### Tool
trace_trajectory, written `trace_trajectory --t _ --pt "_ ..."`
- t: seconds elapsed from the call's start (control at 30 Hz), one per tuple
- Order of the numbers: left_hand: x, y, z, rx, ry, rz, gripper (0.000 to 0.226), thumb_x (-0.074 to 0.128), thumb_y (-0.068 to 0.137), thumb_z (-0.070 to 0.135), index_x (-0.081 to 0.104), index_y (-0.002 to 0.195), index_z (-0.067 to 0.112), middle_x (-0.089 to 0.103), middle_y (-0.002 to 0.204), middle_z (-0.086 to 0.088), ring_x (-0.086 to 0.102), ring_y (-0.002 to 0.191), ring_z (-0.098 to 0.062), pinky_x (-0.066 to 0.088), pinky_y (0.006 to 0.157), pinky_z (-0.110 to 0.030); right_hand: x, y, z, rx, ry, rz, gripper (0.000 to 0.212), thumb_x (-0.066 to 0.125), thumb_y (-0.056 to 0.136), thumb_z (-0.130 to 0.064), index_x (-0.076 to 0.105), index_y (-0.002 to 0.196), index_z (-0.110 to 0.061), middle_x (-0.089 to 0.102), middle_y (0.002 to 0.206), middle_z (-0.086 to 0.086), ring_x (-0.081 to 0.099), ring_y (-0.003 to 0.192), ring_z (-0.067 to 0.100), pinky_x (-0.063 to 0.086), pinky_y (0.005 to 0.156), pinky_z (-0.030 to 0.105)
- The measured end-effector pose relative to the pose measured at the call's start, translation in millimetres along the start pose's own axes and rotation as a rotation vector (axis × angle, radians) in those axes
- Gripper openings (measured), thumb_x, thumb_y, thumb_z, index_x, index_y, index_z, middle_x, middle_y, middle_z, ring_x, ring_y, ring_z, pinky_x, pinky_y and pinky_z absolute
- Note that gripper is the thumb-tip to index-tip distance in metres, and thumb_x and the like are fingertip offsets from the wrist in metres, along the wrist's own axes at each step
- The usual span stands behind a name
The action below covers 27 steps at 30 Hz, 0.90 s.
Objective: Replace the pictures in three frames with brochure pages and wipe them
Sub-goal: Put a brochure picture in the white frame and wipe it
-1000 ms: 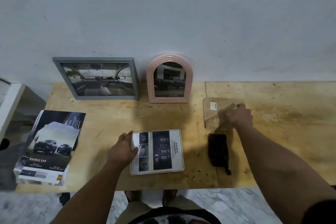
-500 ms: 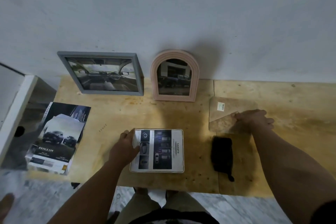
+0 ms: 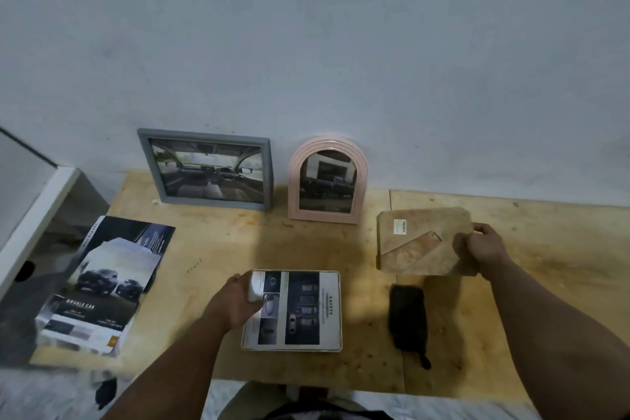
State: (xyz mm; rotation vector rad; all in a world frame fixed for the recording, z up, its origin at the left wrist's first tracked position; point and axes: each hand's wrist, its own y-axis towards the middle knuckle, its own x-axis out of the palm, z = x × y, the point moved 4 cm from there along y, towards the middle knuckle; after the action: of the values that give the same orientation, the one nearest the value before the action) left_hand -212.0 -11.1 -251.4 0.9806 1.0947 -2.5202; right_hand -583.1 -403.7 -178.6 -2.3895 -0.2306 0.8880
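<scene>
Head view: plywood table (image 3: 211, 249) against wall. Grey frame (image 3: 208, 170) and pink arched frame (image 3: 327, 181) upright at back. Brochure stack (image 3: 102, 286) left. White frame (image 3: 293, 310) flat, front centre, left hand (image 3: 235, 303) gripping its left edge. Right hand (image 3: 482, 245) pinching brown backing board (image 3: 422, 242), tilted. Black cloth (image 3: 407, 317) between.

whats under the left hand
The left hand holds the left edge of a white frame lying flat with a "SAFETY" brochure page in it. The corner beneath the fingers is covered.
</scene>
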Motion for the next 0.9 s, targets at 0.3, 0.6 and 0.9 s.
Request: trace_trajectory --t 0.3,0.6,0.9 --pt "-4.1 -5.3 -2.9 -0.011 0.004 -0.059 0.070 0.069 0.090 0.039 0.041 0.150 0.016 0.059 0.140 -0.009 0.058 0.123 -0.025 0.044 0.097 -0.030 56.9 -74.3 -12.4 -0.053 0.062 -0.011 0.040 0.045 0.091 0.005 0.057 0.127 -0.010 0.061 0.112 0.018 0.061 0.104 0.042 0.056 0.084 0.063" --pt "-1.9 -11.5 -19.1 -0.030 -0.150 -0.033 0.044 0.056 0.094 0.018 0.058 0.138 0.014 0.067 0.127 -0.014 0.063 0.101 -0.026 0.049 0.084 -0.032 158.9 -142.3 29.4 -0.012 0.055 -0.212 0.026 0.051 0.098 -0.005 0.060 0.121 -0.015 0.067 0.113 0.015 0.067 0.098 0.035 0.061 0.076 0.044" --pt "-1.0 -15.7 -28.7 -0.021 -0.217 -0.036 0.042 0.055 0.089 0.018 0.064 0.130 0.021 0.070 0.117 -0.008 0.060 0.090 -0.019 0.050 0.077 -0.033 226.2 -181.6 55.1 0.014 0.134 -0.259 0.027 0.052 0.097 0.002 0.058 0.120 -0.011 0.068 0.114 0.015 0.065 0.097 0.030 0.060 0.076 0.042"
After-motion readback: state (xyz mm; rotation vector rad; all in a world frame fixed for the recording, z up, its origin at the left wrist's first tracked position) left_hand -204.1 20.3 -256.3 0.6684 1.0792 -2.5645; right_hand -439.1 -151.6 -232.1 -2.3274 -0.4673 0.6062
